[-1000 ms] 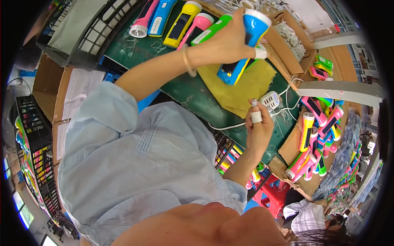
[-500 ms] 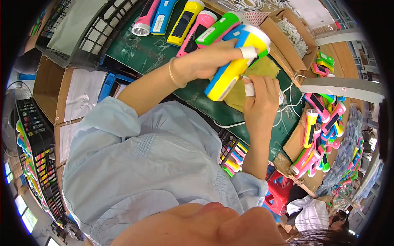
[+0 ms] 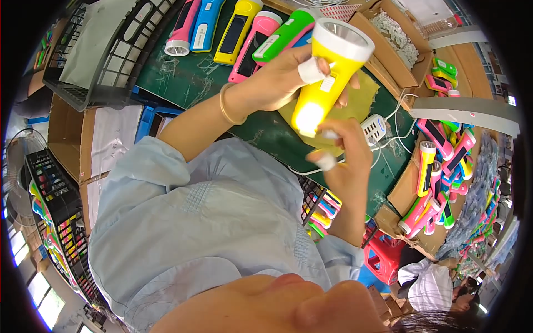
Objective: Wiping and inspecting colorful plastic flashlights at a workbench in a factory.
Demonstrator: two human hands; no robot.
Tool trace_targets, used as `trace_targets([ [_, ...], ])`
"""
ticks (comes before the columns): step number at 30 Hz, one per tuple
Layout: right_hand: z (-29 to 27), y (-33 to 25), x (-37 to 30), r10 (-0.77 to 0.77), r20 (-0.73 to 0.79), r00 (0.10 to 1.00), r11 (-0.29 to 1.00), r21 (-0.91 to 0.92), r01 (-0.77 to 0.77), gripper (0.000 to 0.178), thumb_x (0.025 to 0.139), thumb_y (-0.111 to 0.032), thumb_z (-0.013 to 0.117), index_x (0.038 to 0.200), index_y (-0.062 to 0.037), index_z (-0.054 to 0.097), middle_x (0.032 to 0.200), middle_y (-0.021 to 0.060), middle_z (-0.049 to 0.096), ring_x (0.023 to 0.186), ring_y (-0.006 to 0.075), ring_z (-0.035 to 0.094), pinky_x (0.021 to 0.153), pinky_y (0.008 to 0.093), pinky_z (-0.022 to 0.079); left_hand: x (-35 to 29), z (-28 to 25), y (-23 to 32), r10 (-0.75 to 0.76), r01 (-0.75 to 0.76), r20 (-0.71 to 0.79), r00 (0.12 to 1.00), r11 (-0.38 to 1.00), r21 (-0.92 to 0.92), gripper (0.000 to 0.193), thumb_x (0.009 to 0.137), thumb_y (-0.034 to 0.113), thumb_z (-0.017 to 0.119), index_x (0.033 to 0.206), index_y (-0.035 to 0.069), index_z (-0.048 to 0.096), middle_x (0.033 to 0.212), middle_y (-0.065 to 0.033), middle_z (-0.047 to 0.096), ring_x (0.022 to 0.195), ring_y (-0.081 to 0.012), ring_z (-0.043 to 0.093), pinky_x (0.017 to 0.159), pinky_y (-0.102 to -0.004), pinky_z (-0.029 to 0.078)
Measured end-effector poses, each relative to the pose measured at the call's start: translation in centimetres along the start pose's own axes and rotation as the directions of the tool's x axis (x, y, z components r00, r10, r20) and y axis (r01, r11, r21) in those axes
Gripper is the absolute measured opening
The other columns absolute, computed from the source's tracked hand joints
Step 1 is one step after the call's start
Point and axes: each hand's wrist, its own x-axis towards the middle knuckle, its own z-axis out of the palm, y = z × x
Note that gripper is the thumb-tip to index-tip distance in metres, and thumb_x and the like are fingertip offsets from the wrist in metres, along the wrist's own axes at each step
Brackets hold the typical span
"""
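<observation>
A yellow flashlight [image 3: 340,65] with a white head is tilted in my left hand [image 3: 283,77], which wraps round its middle near the white switch. The lower part of its body glows brightly, and the glare hides detail there. Beside that lower end is my right hand [image 3: 350,152], thumb and forefinger apart and curved, with nothing visible between them; I cannot tell whether a fingertip touches the flashlight. White wraps cover some of my fingers. Below both hands a yellowish cloth [image 3: 363,91] lies on the green tabletop [image 3: 191,77].
Pink, blue, yellow and green flashlights [image 3: 236,30] lie in a row at the far edge. A white multi-socket charger [image 3: 373,130] with cables sits to the right. A cardboard box [image 3: 386,66] holds small white parts. Many flashlights [image 3: 427,166] fill a carton at right; a black crate [image 3: 105,61] stands left.
The flashlight in my left hand has turned so its white head and switch show, and its lower body now glows. My right hand has drawn down a little, its thumb and forefinger spreading apart.
</observation>
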Motion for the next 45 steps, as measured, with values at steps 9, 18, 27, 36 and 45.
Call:
trace_targets([
  [9, 5.2, 2.5, -5.4, -0.593, 0.005, 0.806, 0.783, -0.230, 0.578, 0.025, 0.055, -0.012, 0.073, 0.078, -0.0080, 0.066, 0.071, 0.0018, 0.044, 0.058, 0.0159, 0.041, 0.047, 0.0278, 0.034, -1.3, -1.4, -0.2, -0.025, -0.029, -0.115, 0.993, 0.895, -0.445, 0.063, 0.086, 0.058, 0.038, 0.115, 0.002, 0.041, 0.086, -0.0072, 0.053, 0.070, -0.0176, 0.055, 0.063, -0.0293, 0.047],
  [18, 8.1, 4.9, -4.5, 0.315, -0.213, 0.925, 0.935, -0.095, -0.341, 0.039, 0.066, -0.019, 0.072, 0.094, -0.0013, 0.052, 0.069, 0.0087, 0.045, 0.058, 0.0250, 0.050, 0.050, 0.0353, 0.039, -4.7, -1.2, -1.4, 0.258, -0.582, 0.529, 0.808, 0.487, 0.652, 0.059, 0.074, 0.041, 0.066, 0.115, 0.005, 0.046, 0.106, -0.0117, 0.057, 0.096, -0.0328, 0.055, 0.084, -0.0385, 0.044],
  [27, 5.6, 4.9, -5.1, 0.111, -0.268, 0.957, 0.990, -0.060, -0.131, 0.007, 0.084, -0.002, 0.047, 0.086, 0.0028, 0.052, 0.078, 0.0134, 0.048, 0.066, 0.0246, 0.048, 0.059, 0.0291, 0.040, -7.2, -0.8, -0.9, 0.058, -0.064, 0.039, 0.998, 0.552, 0.831, 0.070, 0.068, 0.024, 0.073, 0.123, 0.002, 0.036, 0.114, -0.0186, 0.051, 0.103, -0.0345, 0.053, 0.086, -0.0387, 0.044],
  [36, 3.8, 2.6, -4.7, 0.434, -0.212, 0.876, 0.874, 0.333, -0.352, 0.026, 0.091, -0.022, 0.047, 0.081, 0.0010, 0.054, 0.066, 0.0026, 0.056, 0.061, 0.0088, 0.048, 0.057, 0.0213, 0.037, -5.8, -0.3, -0.6, -0.026, 0.098, -0.103, 0.994, 0.583, 0.807, 0.082, 0.078, 0.019, 0.064, 0.135, -0.004, 0.009, 0.115, -0.0201, 0.047, 0.107, -0.0275, 0.049, 0.091, -0.0336, 0.039],
  [45, 2.1, 1.3, -0.8, 0.314, -0.117, 0.942, 0.936, 0.204, -0.287, 0.023, 0.085, -0.013, 0.055, 0.068, 0.0012, 0.050, 0.053, 0.0067, 0.045, 0.047, 0.0120, 0.041, 0.045, 0.0271, 0.032, -4.8, 0.4, 0.4, -0.088, 0.188, -0.169, 0.982, 0.596, 0.780, 0.071, 0.067, 0.025, 0.071, 0.120, -0.006, 0.035, 0.106, -0.0199, 0.049, 0.094, -0.0270, 0.052, 0.081, -0.0339, 0.043],
])
